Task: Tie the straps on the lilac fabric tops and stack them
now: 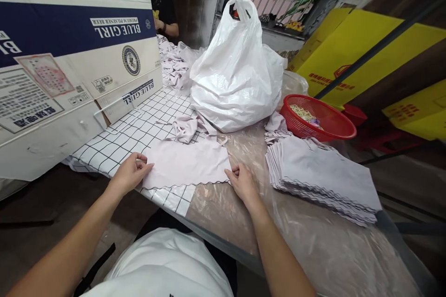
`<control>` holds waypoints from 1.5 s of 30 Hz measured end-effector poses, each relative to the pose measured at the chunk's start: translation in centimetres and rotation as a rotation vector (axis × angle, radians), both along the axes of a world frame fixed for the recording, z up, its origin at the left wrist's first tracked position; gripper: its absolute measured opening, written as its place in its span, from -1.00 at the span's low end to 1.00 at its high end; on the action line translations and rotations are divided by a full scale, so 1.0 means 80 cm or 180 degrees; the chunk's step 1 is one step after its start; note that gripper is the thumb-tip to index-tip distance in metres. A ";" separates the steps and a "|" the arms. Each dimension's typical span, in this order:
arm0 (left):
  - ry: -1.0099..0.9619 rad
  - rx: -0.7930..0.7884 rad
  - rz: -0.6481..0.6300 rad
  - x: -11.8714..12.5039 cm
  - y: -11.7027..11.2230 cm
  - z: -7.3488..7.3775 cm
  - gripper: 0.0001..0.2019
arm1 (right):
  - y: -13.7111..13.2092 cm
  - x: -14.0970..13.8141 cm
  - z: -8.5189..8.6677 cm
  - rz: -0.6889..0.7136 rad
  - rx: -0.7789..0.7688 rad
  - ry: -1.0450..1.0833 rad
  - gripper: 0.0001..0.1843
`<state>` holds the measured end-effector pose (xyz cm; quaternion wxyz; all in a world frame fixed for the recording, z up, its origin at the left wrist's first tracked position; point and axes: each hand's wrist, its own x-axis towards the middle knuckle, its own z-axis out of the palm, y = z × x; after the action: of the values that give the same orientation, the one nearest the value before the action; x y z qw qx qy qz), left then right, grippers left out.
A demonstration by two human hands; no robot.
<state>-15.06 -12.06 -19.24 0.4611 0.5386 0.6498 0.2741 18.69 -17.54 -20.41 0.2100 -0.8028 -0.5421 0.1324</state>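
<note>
A pale pink piece of fabric (188, 162) with a dark wavy edge lies spread flat in front of me, straps bunched at its far side. My left hand (134, 171) pinches its left edge between thumb and fingers. On the opposite side, my right hand (240, 178) is closed on the right edge, near the wavy hem. To the right rests a neat stack of matching fabric pieces (320, 171), their wavy edges facing me.
A white plastic bag (237, 74) stands behind the fabric. A red basket (317, 118) with small pale items sits right of it. At left rises a large beer carton (76, 65). More pink fabric (174, 62) is heaped near another person (163, 7).
</note>
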 end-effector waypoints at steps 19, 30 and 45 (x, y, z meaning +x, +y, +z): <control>0.1010 0.3028 -0.1812 0.083 -0.035 -0.010 -0.77 | -0.059 0.018 0.024 0.0553 -0.0570 -0.0207 -0.89; 0.0868 0.3002 -0.3303 0.193 -0.029 -0.056 -0.52 | 0.026 0.007 0.049 -0.0328 -0.0278 -0.0282 -0.81; 0.1463 0.3020 -0.3456 0.195 -0.028 -0.062 -0.49 | 0.097 0.027 0.091 0.0079 0.0415 0.3415 -0.80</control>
<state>0.57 -14.30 -24.16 0.1030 0.9672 0.1853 0.1396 20.82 -9.76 -13.09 0.5051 -0.6013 -0.3752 0.4924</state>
